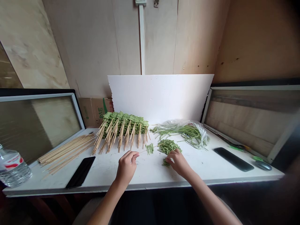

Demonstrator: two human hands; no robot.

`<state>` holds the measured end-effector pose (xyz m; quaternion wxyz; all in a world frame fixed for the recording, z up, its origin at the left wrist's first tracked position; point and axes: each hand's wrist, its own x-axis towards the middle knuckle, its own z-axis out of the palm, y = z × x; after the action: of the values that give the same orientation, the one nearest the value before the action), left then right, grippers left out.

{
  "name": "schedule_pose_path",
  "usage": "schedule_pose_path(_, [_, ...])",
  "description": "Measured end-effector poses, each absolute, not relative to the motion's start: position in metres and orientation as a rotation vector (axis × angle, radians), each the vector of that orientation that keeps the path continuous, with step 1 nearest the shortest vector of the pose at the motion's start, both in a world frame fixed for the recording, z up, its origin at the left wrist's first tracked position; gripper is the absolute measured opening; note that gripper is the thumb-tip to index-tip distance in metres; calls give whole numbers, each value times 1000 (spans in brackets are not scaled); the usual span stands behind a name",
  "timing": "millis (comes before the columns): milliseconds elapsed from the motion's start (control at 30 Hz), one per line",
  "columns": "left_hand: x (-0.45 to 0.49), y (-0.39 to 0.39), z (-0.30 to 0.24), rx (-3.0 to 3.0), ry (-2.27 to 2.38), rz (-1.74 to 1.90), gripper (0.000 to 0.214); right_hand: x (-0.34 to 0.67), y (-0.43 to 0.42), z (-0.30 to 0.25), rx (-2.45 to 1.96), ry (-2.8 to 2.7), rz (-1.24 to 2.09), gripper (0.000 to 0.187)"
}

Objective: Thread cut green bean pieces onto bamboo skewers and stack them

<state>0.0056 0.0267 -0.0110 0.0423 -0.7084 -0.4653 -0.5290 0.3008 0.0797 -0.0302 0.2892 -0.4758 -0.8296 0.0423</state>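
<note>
My left hand (127, 165) pinches the blunt end of a thin bamboo skewer (142, 152), whose far part points right. Several short green bean pieces (149, 149) are threaded on it side by side, just above the table. My right hand (178, 162) is bent down at the near edge of a heap of cut green bean pieces (168, 145). Its thumb and fingers close on a few pieces (165, 162) lying apart from the heap; the exact grip is partly hidden.
Filled bean skewers (126, 123) are stacked at the back left. Bare skewers (67, 151), a black phone (81, 172) and a water bottle (14, 167) lie left. Long beans (187, 132) in a plastic bag (203, 136), a dark flat object (233, 159) and a mouse (263, 165) are right.
</note>
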Motion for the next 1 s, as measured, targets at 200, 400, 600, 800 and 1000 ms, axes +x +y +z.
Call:
schedule_pose_path(200, [7,26,-11,-2179,-1382,-1620,19,301,86,-39,-1239,-2186,59,25])
schedule_pose_path(400, [8,25,-11,-2205,-1355,-1626,18,297,86,-22,-1115,-1708,704,22])
schedule_pose_path(600, [12,23,-8,-2219,-1311,-1620,19,292,79,-7,-859,-1249,1222,35])
schedule_pose_path(800, [13,21,-5,-2227,-1270,-1600,21,282,71,0,-711,-1071,1458,31])
schedule_pose_path(1000, [11,20,-6,-2247,-1267,-1599,24,282,68,1,-733,-1052,1448,33])
